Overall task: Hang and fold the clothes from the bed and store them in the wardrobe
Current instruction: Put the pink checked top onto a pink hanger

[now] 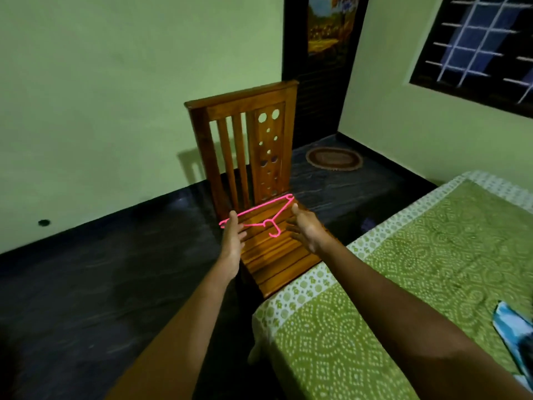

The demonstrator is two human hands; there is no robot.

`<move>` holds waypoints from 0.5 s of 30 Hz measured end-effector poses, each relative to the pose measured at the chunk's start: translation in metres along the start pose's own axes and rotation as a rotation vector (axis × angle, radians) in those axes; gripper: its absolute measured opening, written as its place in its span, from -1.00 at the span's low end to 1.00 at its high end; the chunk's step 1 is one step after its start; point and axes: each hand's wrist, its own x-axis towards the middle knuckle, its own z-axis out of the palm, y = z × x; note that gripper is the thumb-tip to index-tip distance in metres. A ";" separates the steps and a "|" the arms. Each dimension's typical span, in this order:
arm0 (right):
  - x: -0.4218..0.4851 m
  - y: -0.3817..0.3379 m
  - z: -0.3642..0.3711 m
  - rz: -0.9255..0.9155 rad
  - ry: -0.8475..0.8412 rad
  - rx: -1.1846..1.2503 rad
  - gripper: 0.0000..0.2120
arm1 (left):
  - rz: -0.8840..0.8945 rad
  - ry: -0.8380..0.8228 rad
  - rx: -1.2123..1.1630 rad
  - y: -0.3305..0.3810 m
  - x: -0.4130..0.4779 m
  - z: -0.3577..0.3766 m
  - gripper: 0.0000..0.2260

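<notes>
A pink plastic hanger (261, 211) lies on the slatted seat of a wooden chair (277, 258), hook toward me. My left hand (232, 236) reaches to the hanger's left end with straight fingers touching it. My right hand (305, 229) hovers by the hanger's right end, fingers spread, thumb close to the corner. Neither hand grips anything that I can see. A blue and white garment (510, 327) shows at the right edge on the bed (360, 327).
The bed has a green patterned sheet and its corner touches the chair's front. Dark floor (86, 284) stretches to the left. A dark door (317, 96) with an oval mat (334, 158) is behind the chair, and a barred window (484, 44) is on the right wall.
</notes>
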 end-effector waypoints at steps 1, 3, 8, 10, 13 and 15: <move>0.014 -0.005 -0.002 0.002 0.017 -0.002 -0.54 | -0.010 -0.014 0.005 0.001 0.019 0.006 -0.44; 0.048 -0.008 -0.008 0.018 0.060 0.013 -0.53 | -0.060 -0.042 0.035 0.003 0.060 0.019 -0.41; 0.139 0.001 -0.010 0.051 0.192 0.053 -0.66 | -0.128 -0.160 0.195 -0.005 0.168 0.041 -0.44; 0.173 0.010 -0.005 0.069 0.249 0.062 -0.74 | -0.163 -0.196 0.237 -0.014 0.218 0.044 -0.46; 0.222 0.024 0.004 0.111 0.331 0.102 -0.76 | -0.232 -0.245 0.345 -0.031 0.297 0.047 -0.43; 0.249 0.035 0.010 0.192 0.381 0.111 -0.82 | -0.261 -0.265 0.472 -0.045 0.340 0.045 -0.47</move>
